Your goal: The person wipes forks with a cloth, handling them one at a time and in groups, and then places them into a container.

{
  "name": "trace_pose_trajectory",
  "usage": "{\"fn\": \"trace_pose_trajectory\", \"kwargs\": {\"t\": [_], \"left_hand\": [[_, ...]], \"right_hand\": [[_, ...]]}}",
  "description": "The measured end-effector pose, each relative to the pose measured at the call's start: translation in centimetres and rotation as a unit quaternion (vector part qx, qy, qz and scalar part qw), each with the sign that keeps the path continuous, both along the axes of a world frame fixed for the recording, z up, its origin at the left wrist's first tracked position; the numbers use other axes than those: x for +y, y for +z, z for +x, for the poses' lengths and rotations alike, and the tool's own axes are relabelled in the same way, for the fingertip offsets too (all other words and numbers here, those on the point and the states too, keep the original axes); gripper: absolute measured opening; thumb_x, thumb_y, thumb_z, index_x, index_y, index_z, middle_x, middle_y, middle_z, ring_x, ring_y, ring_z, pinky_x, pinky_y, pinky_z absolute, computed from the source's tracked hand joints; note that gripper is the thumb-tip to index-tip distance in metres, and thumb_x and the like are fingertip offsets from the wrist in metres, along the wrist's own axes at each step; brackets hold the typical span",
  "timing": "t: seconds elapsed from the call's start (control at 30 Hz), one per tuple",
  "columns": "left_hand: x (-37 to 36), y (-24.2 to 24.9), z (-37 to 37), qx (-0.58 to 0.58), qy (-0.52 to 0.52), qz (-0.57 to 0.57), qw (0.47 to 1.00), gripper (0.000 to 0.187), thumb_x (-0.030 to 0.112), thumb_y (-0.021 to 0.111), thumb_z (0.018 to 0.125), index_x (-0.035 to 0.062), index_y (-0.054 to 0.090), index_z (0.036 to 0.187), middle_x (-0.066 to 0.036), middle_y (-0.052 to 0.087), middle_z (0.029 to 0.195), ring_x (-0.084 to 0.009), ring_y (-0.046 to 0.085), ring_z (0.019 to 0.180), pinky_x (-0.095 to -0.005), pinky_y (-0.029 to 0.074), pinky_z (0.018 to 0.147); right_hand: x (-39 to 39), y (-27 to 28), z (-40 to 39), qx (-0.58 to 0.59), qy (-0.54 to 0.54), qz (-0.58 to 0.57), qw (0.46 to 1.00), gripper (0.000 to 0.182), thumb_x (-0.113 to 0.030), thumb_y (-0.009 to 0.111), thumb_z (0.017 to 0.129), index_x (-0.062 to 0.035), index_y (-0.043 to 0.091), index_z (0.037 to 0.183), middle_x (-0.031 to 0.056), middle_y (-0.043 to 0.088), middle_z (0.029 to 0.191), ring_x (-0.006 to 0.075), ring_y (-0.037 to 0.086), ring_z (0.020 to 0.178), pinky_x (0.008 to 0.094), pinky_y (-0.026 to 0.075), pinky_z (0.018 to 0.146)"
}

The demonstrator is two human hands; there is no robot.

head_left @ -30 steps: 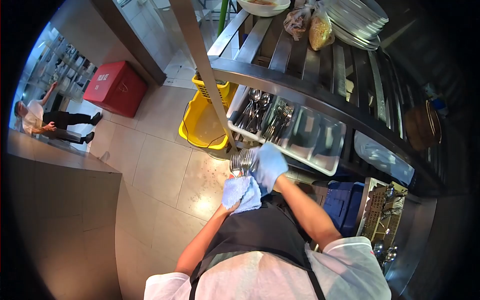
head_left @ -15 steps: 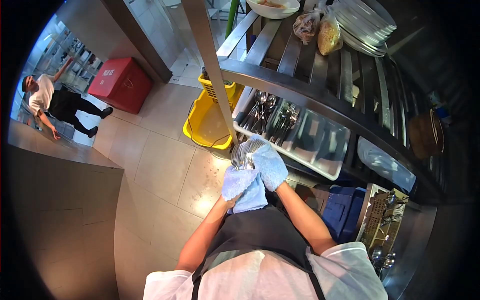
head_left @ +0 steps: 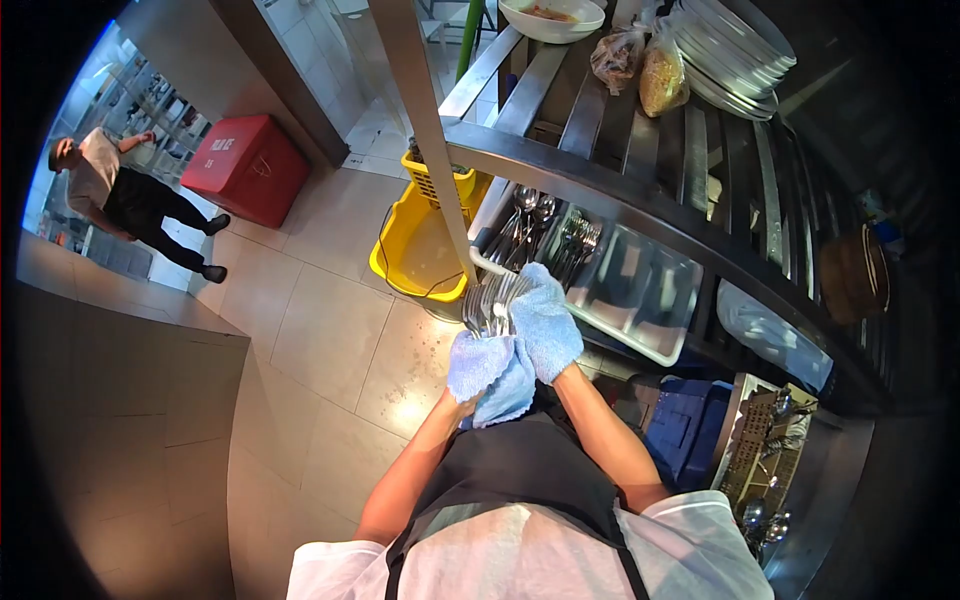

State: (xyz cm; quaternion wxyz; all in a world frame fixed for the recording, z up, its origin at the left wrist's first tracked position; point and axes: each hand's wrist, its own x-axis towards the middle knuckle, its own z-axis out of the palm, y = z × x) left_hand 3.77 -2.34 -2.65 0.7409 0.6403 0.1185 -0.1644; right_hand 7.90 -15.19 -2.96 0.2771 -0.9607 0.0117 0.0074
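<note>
A light blue cloth (head_left: 512, 388) covers most of both my hands in front of my apron. Through it, my left hand (head_left: 466, 398) is closed around the lower part of a fanned bundle of metal cutlery (head_left: 490, 303), which looks like forks. My right hand (head_left: 566, 376), wrapped in the same cloth, is closed against the bundle's right side; its fingers are hidden. Just beyond them, a grey cutlery tray (head_left: 672, 352) sits on a lower shelf, with spoons (head_left: 522, 205) and forks (head_left: 580, 238) in its left compartments.
The metal rack (head_left: 600, 165) above the tray bears plates (head_left: 735, 60), a bowl (head_left: 553, 22) and bagged food (head_left: 662, 80). A yellow mop bucket (head_left: 410, 262) stands left of it. Farther off are a red cooler box (head_left: 245, 170) and another person (head_left: 130, 195). Right: a cutlery basket (head_left: 750, 440).
The other person has lowered one arm and shifted stance. My hands, with the cloth and cutlery, have moved only slightly; the cutlery bundle looks a little more spread.
</note>
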Motion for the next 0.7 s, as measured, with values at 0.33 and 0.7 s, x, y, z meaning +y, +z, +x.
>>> {"fn": "trace_pose_trajectory", "kwargs": {"t": [0.33,0.7], "left_hand": [[-0.3,0.3,-0.1,-0.087,0.036,0.108,0.99,0.012,0.013,0.062,0.072,0.0019,0.06,0.072,-0.003,0.06,0.065,-0.0115,0.055,0.058,-0.0273,0.042,0.05],[0.3,2.2,0.3,-0.159,-0.022,0.275,0.948,0.015,0.016,0.063,0.069,0.0012,0.059,0.072,-0.006,0.059,0.061,-0.0148,0.055,0.054,-0.0291,0.044,0.051]], "right_hand": [[-1.0,2.4,1.0,-0.153,-0.022,0.059,0.986,0.017,-0.013,0.053,0.065,-0.0013,0.054,0.076,0.0187,0.054,0.086,0.0315,0.054,0.082,0.0417,0.043,0.07],[1.1,-1.2,-2.5,-0.02,-0.092,0.275,0.957,0.014,-0.018,0.059,0.066,-0.0044,0.057,0.066,0.0122,0.058,0.066,0.0285,0.058,0.073,0.039,0.044,0.063]]}}
